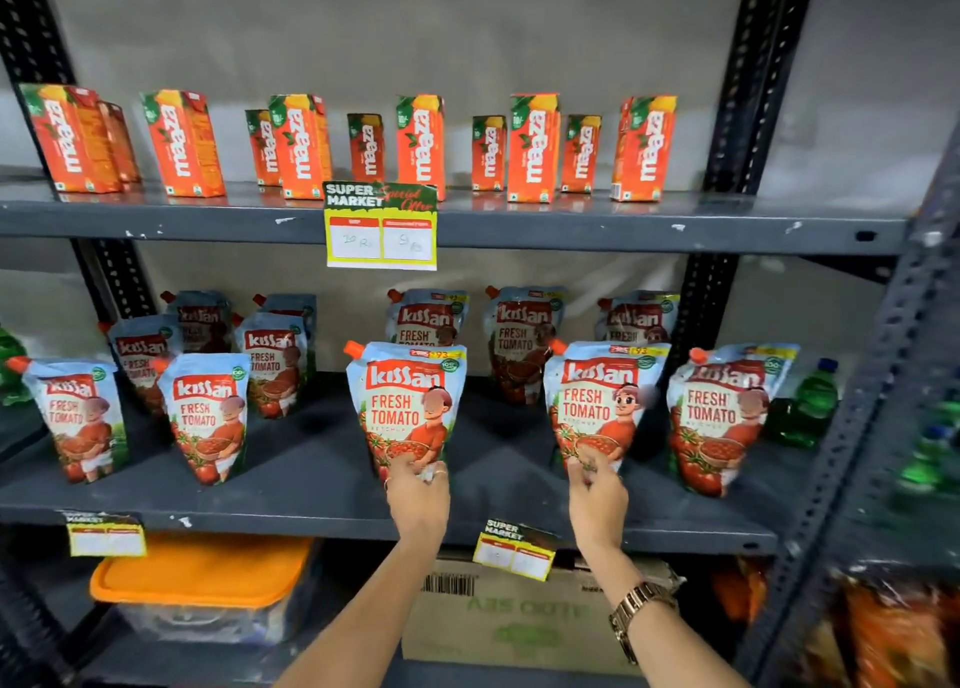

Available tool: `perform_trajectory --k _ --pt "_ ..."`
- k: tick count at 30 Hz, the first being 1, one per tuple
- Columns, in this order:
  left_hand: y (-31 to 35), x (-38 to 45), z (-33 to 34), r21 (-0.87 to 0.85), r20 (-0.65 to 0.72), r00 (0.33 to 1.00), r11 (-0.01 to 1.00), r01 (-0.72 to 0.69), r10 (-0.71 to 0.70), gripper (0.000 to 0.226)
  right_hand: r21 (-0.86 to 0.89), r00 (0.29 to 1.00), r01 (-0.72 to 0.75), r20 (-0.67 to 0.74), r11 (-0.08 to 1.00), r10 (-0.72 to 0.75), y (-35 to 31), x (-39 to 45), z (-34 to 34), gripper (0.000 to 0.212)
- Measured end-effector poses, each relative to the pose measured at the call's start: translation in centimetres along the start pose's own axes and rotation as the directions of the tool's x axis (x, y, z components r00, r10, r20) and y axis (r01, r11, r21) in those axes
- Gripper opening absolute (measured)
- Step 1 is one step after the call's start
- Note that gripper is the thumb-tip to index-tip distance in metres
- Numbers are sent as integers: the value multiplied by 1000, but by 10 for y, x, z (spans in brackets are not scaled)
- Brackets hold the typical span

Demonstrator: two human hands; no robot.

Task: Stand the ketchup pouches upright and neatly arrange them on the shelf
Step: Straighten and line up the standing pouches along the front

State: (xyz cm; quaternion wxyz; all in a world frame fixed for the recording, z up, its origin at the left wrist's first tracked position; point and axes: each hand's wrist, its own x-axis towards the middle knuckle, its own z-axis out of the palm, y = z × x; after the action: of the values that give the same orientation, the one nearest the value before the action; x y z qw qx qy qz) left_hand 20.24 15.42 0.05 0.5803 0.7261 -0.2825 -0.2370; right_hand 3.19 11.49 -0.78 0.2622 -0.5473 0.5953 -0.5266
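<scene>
While both hands are pinching pouch bottoms — left hand [418, 495] on the middle pouch [408, 406], right hand [597, 497] on its neighbour [600, 406] — she is squaring the front row, probably needing gentle release next.

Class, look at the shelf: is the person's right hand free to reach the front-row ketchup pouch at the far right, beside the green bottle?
Probably yes, but not right away. The right hand is gripping the bottom of another ketchup pouch. The far-right ketchup pouch stands just beside it at the shelf's front, with nothing in between.
</scene>
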Motion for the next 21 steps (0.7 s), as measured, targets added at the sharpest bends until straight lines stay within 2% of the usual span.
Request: perform_trajectory --k 6,11,15,18,21 --pt "7 -8 33 -17 177 984 1000 -2 5 45 -9 999 -33 -37 999 33 18 16 -14 28" --pt "9 -1 70 44 360 932 998 -42 23 47 -21 995 -83 -50 996 82 31 36 -20 34" --pt "14 1 99 88 599 801 992 -85 16 54 -15 972 -220 80 975 220 44 61 -19 57" --pt "15 4 115 92 719 695 992 -90 -4 65 -1 942 -289 178 957 285 50 70 -16 57" --pt "14 9 124 115 761 648 988 -102 -21 67 6 936 -292 206 956 285 56 74 -16 57"
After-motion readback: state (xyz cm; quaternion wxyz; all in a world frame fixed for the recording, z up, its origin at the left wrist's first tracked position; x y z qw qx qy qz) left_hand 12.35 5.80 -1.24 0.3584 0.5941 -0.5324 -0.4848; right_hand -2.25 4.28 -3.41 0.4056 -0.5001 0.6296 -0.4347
